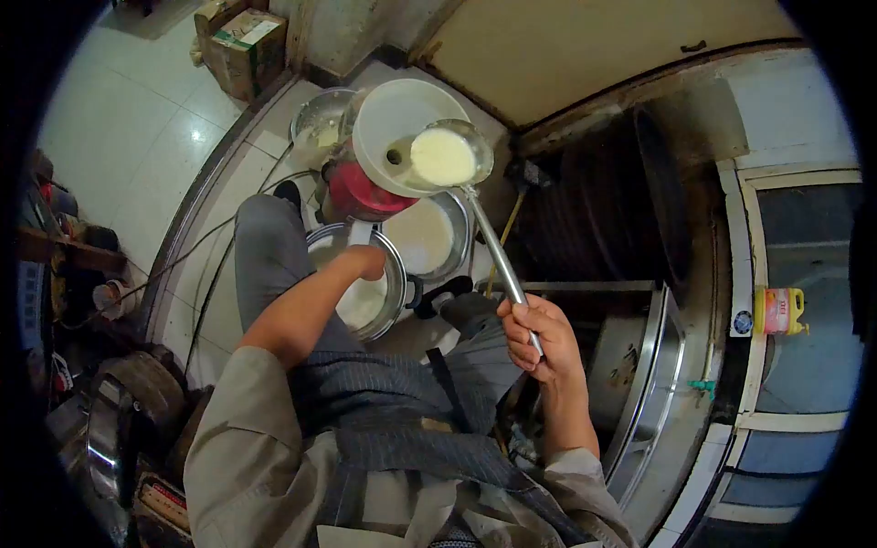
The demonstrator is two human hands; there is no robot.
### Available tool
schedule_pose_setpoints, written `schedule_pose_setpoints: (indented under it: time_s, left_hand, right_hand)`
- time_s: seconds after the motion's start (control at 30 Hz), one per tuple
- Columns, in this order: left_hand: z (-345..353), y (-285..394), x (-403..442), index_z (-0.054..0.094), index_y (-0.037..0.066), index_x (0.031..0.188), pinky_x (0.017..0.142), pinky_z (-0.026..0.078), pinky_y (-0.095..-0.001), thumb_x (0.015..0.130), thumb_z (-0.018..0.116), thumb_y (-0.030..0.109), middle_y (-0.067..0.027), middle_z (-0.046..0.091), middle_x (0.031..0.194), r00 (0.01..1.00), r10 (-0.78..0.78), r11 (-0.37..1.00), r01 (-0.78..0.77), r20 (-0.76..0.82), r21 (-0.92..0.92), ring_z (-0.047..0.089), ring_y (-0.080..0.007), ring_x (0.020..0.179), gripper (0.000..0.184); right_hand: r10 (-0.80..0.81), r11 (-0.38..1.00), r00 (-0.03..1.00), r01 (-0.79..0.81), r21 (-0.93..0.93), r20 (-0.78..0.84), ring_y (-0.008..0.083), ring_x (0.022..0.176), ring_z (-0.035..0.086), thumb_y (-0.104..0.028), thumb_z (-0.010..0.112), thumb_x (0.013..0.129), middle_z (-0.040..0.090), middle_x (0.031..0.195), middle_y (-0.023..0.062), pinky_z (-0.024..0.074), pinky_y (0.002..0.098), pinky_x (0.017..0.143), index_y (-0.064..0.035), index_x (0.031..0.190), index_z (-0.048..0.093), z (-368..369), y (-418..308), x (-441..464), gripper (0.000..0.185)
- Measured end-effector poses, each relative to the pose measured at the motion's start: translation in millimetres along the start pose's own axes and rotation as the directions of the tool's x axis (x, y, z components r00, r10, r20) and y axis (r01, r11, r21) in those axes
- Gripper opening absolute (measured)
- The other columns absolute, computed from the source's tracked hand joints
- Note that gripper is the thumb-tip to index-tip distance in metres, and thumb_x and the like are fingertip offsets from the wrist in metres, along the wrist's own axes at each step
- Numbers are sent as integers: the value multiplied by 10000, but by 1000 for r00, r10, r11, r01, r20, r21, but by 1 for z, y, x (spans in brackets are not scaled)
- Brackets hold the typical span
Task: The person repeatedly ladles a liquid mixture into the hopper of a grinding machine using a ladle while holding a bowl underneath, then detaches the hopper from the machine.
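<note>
My right hand (pixel 539 336) is wrapped round the metal handle of a ladle (pixel 494 242). Creamy white liquid (pixel 442 157) fills its bowl, which is over the right side of a wide white hopper (pixel 388 114). A dark round hole shows in the hopper's floor. Below the hopper is the red body (pixel 365 192) of a machine. My left hand (pixel 367 263) looks curled, just under a white spout-like piece (pixel 361 232); its fingers are mostly hidden. Beneath it is a metal pot (pixel 395 306) with white contents. Another metal basin (pixel 457 233) holds creamy liquid behind that pot.
A further metal bowl (pixel 311 110) stands behind the machine. A cable (pixel 222 228) crosses the tiled floor at left. Cardboard boxes (pixel 247 50) sit at the upper left. To the right are a large dark ribbed object (pixel 603 201), a steel-edged unit (pixel 653 365) and a yellow jug (pixel 781 310).
</note>
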State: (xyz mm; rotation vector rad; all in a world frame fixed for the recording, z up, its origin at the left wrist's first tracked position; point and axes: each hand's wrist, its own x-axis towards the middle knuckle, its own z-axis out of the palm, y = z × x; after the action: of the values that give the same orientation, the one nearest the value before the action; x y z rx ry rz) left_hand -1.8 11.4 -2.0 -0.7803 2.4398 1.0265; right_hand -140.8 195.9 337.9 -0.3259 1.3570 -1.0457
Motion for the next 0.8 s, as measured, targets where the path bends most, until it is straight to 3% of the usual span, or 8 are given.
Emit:
schedule_pose_setpoints:
  time_s: [0.07, 0.13, 0.8]
  left_hand:
    - [1, -1, 1, 690, -10, 956, 848, 502, -434, 802, 577, 290, -203, 667, 1033, 1000, 11, 1000, -11, -3, -2, 649, -349, 956, 355]
    - [-4, 4, -5, 693, 7, 997, 832, 508, -430, 762, 540, 138, -203, 662, 1062, 1000, -3, 1000, 3, 5, 3, 649, -333, 981, 310]
    - [-5, 5, -6, 703, 4, 948, 822, 509, -425, 779, 532, 165, -198, 670, 1036, 1000, -21, 1000, 21, 11, 21, 655, -333, 949, 289]
  right_hand:
    - [-2, 1000, 1000, 2, 3, 6, 72, 350, 404, -170, 543, 934, 484, 580, 16, 328, 216, 318, 17, 948, 557, 0, 0, 0, 188]
    - [-5, 1000, 1000, 5, -7, 2, 71, 350, 403, -171, 544, 933, 483, 579, 16, 328, 217, 318, 16, 947, 555, 0, 1, 0, 187]
    - [-18, 999, 998, 15, -41, -58, 80, 341, 394, -154, 557, 922, 489, 582, 28, 313, 219, 309, 19, 936, 550, 3, 2, 1, 174]
